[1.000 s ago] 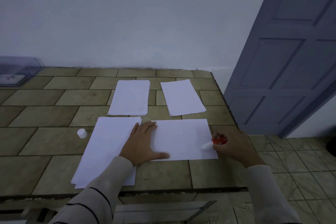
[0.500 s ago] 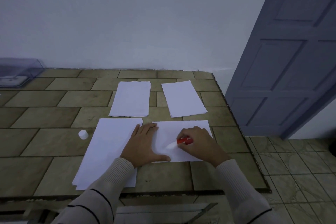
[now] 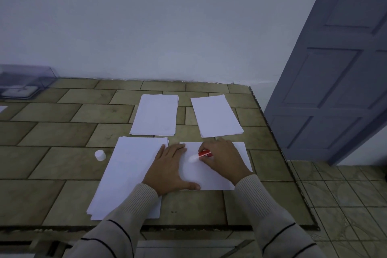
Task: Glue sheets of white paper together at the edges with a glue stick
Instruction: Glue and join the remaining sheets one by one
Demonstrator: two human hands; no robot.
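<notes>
A single white sheet (image 3: 211, 176) lies near the front of the tiled table. My left hand (image 3: 168, 170) presses flat on its left edge, fingers straight. My right hand (image 3: 223, 158) grips a red glue stick (image 3: 204, 154), whose white tip touches the sheet's left part, close to my left fingers. A stack of white sheets (image 3: 125, 174) lies to the left, partly under my left wrist. Two more white stacks, one (image 3: 156, 114) and another (image 3: 216, 115), lie farther back. The glue stick's white cap (image 3: 99, 155) stands on the table left of the stack.
A clear plastic box (image 3: 25, 81) sits at the far left against the white wall. The table's right edge (image 3: 278, 146) drops to a tiled floor, with a blue-grey door (image 3: 335, 69) beyond it.
My right hand has carried the glue stick leftward across the sheet, from its right edge toward its left part. My left hand has stayed pressed in place.
</notes>
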